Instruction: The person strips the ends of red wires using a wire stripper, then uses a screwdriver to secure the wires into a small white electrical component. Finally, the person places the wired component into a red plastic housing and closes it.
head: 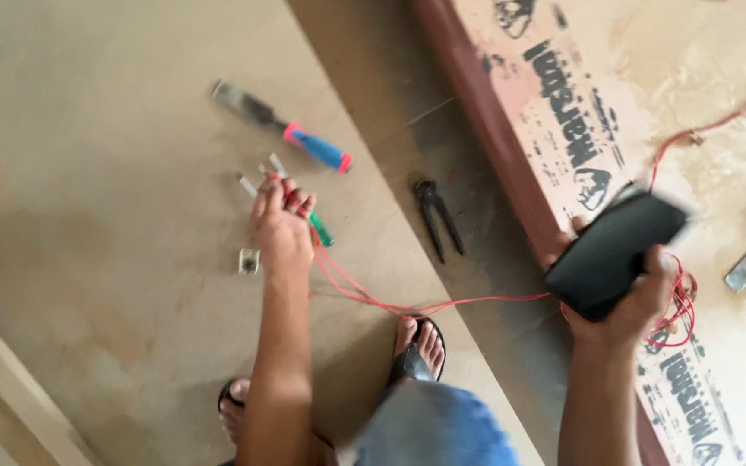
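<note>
My left hand (280, 226) reaches down to the brown board (88, 173) and closes on a screwdriver with a red and green handle (317, 226), together with thin metal pieces (252, 181). A red wire (407, 304) runs from that hand across to my right. My right hand (636, 302) holds a flat black device (615, 252) up at the right, with loops of red wire (679, 306) hanging beside it.
A chisel with a blue and pink handle (282, 128) lies on the board above my left hand. Black pincers (436, 216) lie on the floor. A small metal bracket (249, 260) sits beside my wrist. A printed plywood sheet (718, 155) lies right. My sandalled feet (418, 345) stand below.
</note>
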`<state>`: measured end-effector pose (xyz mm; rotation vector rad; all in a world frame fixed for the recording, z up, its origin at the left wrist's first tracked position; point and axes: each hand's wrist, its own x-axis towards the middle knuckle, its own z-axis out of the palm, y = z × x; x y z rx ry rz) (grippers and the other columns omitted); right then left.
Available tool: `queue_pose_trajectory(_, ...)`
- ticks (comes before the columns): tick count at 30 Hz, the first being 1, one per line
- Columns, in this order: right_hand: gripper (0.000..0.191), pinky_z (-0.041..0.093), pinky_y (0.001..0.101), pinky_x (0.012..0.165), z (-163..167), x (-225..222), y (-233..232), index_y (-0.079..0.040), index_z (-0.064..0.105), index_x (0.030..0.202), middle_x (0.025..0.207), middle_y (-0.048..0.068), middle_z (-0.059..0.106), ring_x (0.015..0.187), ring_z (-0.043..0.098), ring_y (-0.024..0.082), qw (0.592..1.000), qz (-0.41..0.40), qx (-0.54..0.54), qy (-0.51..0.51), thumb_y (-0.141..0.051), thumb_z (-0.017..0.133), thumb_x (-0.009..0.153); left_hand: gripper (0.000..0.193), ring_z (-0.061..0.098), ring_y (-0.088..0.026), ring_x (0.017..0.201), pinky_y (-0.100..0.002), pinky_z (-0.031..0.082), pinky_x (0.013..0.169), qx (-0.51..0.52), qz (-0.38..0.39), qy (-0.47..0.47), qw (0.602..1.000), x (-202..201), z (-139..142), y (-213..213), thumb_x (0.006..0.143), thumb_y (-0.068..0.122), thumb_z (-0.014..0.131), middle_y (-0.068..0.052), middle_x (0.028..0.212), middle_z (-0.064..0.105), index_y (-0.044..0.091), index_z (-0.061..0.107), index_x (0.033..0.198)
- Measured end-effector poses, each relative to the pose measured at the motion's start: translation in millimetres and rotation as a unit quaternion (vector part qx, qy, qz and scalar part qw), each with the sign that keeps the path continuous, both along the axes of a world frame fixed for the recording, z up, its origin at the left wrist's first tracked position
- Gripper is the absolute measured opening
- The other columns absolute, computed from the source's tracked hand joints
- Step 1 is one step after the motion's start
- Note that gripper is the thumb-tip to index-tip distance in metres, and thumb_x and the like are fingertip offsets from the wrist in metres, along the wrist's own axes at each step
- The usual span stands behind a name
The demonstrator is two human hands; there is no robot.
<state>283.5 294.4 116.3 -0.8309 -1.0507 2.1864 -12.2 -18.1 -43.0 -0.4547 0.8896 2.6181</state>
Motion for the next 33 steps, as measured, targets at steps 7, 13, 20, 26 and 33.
queue_pose_trajectory(7, 0.066, 0.053, 0.0539, 0.098, -41, 15, 13, -0.002, 0.053, 0.146, 0.129, 0.022, 0.063, 0.115, 0.064, 0.038, 0.989, -0.088, -0.116, -0.004, -0.050, 0.058, 0.102, 0.011, 0.049, -0.012, 0.079, -0.035, 0.045, 0.080, -0.040, -0.021, -0.006, 0.999, -8, 10, -12, 0.105, 0.019, 0.063, 0.001, 0.095, 0.058, 0.011, 0.062, 0.113)
queue_pose_trajectory(13, 0.064, 0.054, 0.0546, 0.099, -41, -2, 10, -0.002, 0.053, 0.143, 0.128, 0.023, 0.064, 0.115, 0.065, 0.038, 0.988, -0.086, -0.130, 0.017, -0.050, 0.056, 0.102, 0.013, 0.054, -0.012, 0.084, -0.036, 0.049, 0.086, -0.105, -0.029, -0.043, 0.993, -4, 28, -19, 0.103, 0.024, 0.066, 0.003, 0.096, 0.060, 0.014, 0.063, 0.111)
queue_pose_trajectory(20, 0.059, 0.057, 0.0541, 0.087, -35, -16, -5, -0.003, 0.053, 0.141, 0.124, 0.021, 0.066, 0.106, 0.068, 0.036, 0.994, -0.105, -0.040, 0.003, -0.048, 0.055, 0.103, 0.015, 0.055, -0.012, 0.083, -0.036, 0.049, 0.086, -0.094, -0.025, -0.022, 0.995, -11, 33, -15, 0.101, 0.024, 0.066, 0.003, 0.096, 0.061, 0.013, 0.064, 0.112)
queue_pose_trajectory(26, 0.058, 0.058, 0.0552, 0.093, -23, -22, -11, -0.002, 0.051, 0.143, 0.129, 0.023, 0.066, 0.111, 0.068, 0.036, 0.993, -0.108, -0.039, 0.010, -0.040, 0.055, 0.100, 0.014, 0.055, -0.012, 0.083, -0.036, 0.049, 0.086, -0.082, -0.026, -0.018, 0.996, -12, 38, -12, 0.101, 0.024, 0.066, 0.003, 0.096, 0.061, 0.013, 0.065, 0.110)
queue_pose_trajectory(33, 0.058, 0.059, 0.0559, 0.095, -17, -28, -12, 0.004, 0.047, 0.145, 0.129, 0.024, 0.066, 0.113, 0.069, 0.037, 0.994, -0.102, -0.040, -0.012, -0.020, 0.054, 0.092, 0.014, 0.055, -0.012, 0.083, -0.035, 0.050, 0.086, -0.068, -0.023, -0.026, 0.997, -10, 39, -13, 0.101, 0.023, 0.066, 0.002, 0.096, 0.061, 0.013, 0.064, 0.110)
